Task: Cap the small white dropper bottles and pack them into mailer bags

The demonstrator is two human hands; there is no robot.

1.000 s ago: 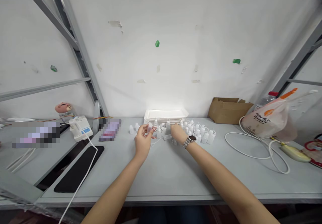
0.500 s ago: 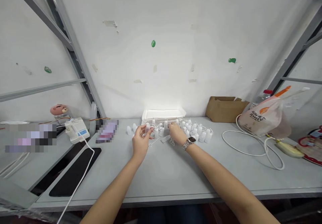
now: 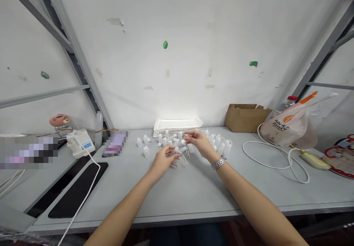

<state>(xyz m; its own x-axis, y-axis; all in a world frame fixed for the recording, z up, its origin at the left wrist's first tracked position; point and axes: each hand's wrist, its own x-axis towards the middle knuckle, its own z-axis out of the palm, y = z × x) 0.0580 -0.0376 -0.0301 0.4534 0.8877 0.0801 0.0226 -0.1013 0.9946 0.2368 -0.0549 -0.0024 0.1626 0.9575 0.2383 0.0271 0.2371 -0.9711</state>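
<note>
My left hand [image 3: 163, 160] is closed in a pinch around a small translucent white bottle [image 3: 176, 150], with a thin white cord trailing from it to the right. Just beyond, my right hand [image 3: 199, 142] pinches a small white piece [image 3: 183, 141] between its fingertips; the fingers partly cover it, and its kind is unclear. Several similar small bottles [image 3: 227, 147] stand in a cluster behind and right of my right hand. Left of my left hand stands a separate bottle [image 3: 146, 151], with two more, including one upright bottle [image 3: 139, 142], close behind.
A stack of white trays [image 3: 178, 123] rests against the wall. To the right are a brown cardboard box [image 3: 246, 118], a plastic bag [image 3: 286, 126] and a looped white cable [image 3: 272, 169]. At the left lie a black mat [image 3: 79, 190], a phone-like item [image 3: 114, 143] and a white power adapter [image 3: 80, 142].
The bottle my left hand held now stands on the table at left. That hand has moved right and grips another with a cord. My right wrist has shifted right, its fingers now pinching a small piece.
</note>
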